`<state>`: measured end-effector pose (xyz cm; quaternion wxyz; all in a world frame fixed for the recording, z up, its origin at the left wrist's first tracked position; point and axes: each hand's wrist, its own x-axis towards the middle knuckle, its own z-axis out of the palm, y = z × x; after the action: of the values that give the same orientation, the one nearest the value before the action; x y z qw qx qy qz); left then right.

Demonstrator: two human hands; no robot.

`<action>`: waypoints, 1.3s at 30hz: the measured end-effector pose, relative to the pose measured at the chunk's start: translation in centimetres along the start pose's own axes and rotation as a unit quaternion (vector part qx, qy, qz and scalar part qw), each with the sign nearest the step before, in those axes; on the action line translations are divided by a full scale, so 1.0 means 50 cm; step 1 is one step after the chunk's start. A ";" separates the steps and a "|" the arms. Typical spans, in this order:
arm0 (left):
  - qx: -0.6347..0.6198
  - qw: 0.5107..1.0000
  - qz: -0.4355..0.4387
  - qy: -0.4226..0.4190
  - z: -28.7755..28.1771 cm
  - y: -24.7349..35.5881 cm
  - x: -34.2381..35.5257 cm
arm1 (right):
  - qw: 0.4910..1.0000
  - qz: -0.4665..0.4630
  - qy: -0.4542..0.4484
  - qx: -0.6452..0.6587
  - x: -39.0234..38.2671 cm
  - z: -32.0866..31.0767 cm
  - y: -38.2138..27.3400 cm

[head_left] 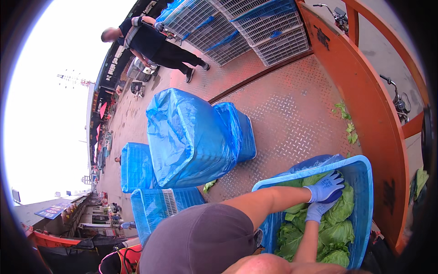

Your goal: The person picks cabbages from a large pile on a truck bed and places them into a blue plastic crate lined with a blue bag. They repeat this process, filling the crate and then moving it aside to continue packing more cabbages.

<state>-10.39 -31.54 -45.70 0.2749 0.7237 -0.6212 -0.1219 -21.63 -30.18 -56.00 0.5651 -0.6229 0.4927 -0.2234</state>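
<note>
Both my hands are inside a blue plastic crate [365,182] at the lower right, which is filled with green leafy lettuce [337,234]. My left hand [325,186] wears a light blue and white glove with dark blue on its palm side. Its fingers lie stretched out across the leaves near the crate's far end. Close against it, my right hand [316,212], in a matching glove, rests on the lettuce. The left hand covers most of its fingers, so their pose cannot be made out. Blue plastic film [315,161] shows along the crate's far rim.
Blue bagged crates [182,137] stand stacked left of centre on a reddish metal deck [292,114]. An orange side wall [365,109] runs along the right. White crates [278,45] are stacked at the far end, beside a standing person [150,43]. Loose leaves [350,132] lie by the wall.
</note>
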 end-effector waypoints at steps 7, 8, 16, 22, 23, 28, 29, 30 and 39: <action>-0.055 0.997 -0.044 -0.026 0.068 -0.075 0.007 | 0.867 0.030 -0.100 -0.487 0.017 0.022 -0.069; -0.040 0.999 -0.026 -0.024 0.075 -0.086 0.002 | 0.876 0.012 -0.087 -0.474 0.018 0.029 -0.042; -0.153 0.972 -0.105 -0.142 0.007 -0.035 0.079 | 0.922 0.007 -0.118 -0.368 -0.008 -0.094 -0.257; -0.270 0.937 0.010 -0.222 -0.277 0.180 -0.007 | 0.904 0.077 0.392 -0.153 -0.542 -0.513 -0.385; -0.252 0.928 0.037 -0.273 -0.282 0.201 -0.044 | 0.849 0.166 0.491 -0.105 -0.674 -0.564 -0.364; -0.207 0.827 0.208 -0.480 -0.264 0.395 -0.231 | 0.533 0.583 0.587 -0.179 -1.355 -0.485 -0.234; -0.213 0.800 0.251 -0.501 -0.261 0.447 -0.258 | 0.478 0.590 0.617 -0.208 -1.473 -0.393 -0.166; -0.209 0.783 0.291 -0.509 -0.266 0.493 -0.279 | 0.429 0.675 0.583 -0.145 -1.486 -0.355 -0.186; -0.312 0.630 0.294 -0.647 0.021 0.886 -0.790 | 0.406 0.675 0.609 0.089 -1.590 -0.275 0.061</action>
<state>-55.63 2.95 -28.73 0.0330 0.1084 -0.7440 -0.6585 -67.19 32.39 -33.09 0.1350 0.2662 0.9452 -0.1323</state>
